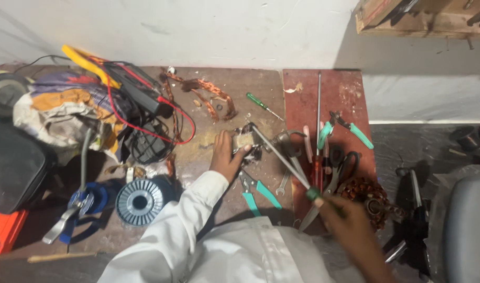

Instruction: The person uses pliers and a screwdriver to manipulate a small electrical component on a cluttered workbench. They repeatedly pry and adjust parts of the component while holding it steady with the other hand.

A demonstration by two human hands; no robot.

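left hand (225, 155) clamped on small metal part (246, 141), right hand (350, 225) gripping long screwdriver (282, 160), tip at part

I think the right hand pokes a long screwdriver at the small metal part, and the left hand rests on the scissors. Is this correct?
Not quite. The head view shows the left hand holding the small metal part, not the scissors. The right hand does point the screwdriver at it.

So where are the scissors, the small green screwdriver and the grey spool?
scissors (343, 163), head view, on the black handle loops.
small green screwdriver (256, 101), head view, on its green handle.
grey spool (140, 202), head view, on its ribbed face.
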